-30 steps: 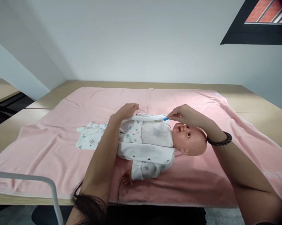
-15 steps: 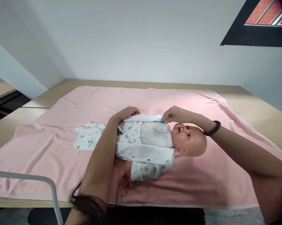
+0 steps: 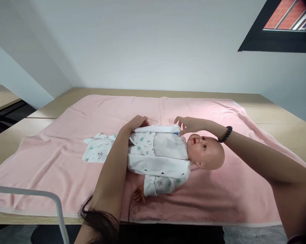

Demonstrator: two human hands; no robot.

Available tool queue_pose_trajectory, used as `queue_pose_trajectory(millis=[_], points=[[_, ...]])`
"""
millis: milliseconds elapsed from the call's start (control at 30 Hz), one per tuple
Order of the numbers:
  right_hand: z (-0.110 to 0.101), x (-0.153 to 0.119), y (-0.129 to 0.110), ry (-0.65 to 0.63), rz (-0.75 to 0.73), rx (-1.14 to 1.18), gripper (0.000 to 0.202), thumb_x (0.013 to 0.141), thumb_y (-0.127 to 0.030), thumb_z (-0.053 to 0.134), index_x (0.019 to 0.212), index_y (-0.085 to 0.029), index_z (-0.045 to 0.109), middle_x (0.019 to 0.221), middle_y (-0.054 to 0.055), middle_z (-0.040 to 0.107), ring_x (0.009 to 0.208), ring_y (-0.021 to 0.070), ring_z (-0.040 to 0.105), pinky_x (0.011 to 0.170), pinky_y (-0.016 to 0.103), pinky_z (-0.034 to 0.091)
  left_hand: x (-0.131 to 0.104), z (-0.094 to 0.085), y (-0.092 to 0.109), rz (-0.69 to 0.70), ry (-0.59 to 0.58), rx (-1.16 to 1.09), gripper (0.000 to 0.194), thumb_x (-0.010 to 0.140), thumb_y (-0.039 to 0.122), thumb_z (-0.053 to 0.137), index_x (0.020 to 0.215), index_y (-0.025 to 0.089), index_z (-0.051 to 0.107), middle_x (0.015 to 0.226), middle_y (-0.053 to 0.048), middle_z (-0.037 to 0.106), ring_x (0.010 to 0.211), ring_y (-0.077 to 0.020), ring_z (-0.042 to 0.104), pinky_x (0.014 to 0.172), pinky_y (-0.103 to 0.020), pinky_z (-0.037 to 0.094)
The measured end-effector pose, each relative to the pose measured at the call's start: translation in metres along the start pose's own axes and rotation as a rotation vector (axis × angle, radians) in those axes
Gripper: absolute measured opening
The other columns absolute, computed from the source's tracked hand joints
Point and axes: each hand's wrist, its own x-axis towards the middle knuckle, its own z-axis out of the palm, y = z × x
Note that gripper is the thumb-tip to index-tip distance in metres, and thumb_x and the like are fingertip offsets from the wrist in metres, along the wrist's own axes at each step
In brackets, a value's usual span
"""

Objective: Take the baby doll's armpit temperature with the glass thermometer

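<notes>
A baby doll lies on its back, head to the right. It wears a white patterned jacket, spread apart at the front, over a plain white torso and white patterned trousers. My right hand is at the jacket's far edge near the neck, its thumb and fingers apart. Under its fingertips shows a small blue patch. My left hand reaches across the doll to the jacket's far side. Its fingers are curled there; what they hold, if anything, is hidden. My left forearm covers part of the trousers.
A pink blanket lies under the doll on a pale wooden table. Behind it rises a white wall, with a dark-framed window at upper right. A grey curved rail stands at lower left.
My right hand has loosened its pinch on the jacket's edge, its fingers now spread. My left hand's fingers look more curled. The doll lies as before, and the view has shifted slightly.
</notes>
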Motion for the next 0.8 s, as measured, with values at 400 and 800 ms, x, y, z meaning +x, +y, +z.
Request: queue_pose_trajectory(millis=[400, 800], points=[[-0.017, 0.014, -0.029, -0.016, -0.023, -0.043, 0.038, 0.088, -0.043, 0.06, 0.107, -0.012, 0.07, 0.111, 0.012, 0.069, 0.094, 0.023, 0.061, 0.078, 0.033, 0.043, -0.001, -0.005, -0.005, -0.047, -0.075, -0.097, 0.042, 0.089, 0.045, 0.049, 0.077, 0.017, 0.077, 0.091, -0.007, 0.08, 0.086, -0.0218, 0.07, 0.083, -0.033, 0.051], [-0.021, -0.005, -0.005, -0.063, -0.021, 0.296, 0.036, 0.085, -0.048, 0.075, 0.095, -0.016, 0.063, 0.093, 0.006, 0.062, 0.086, 0.0181, 0.057, 0.075, 0.031, 0.045, -0.005, -0.004, -0.002, -0.042, -0.066, -0.092, 0.041, 0.09, 0.044, 0.048, 0.075, 0.019, 0.075, 0.086, -0.005, 0.078, 0.082, -0.0194, 0.068, 0.079, -0.029, 0.051]])
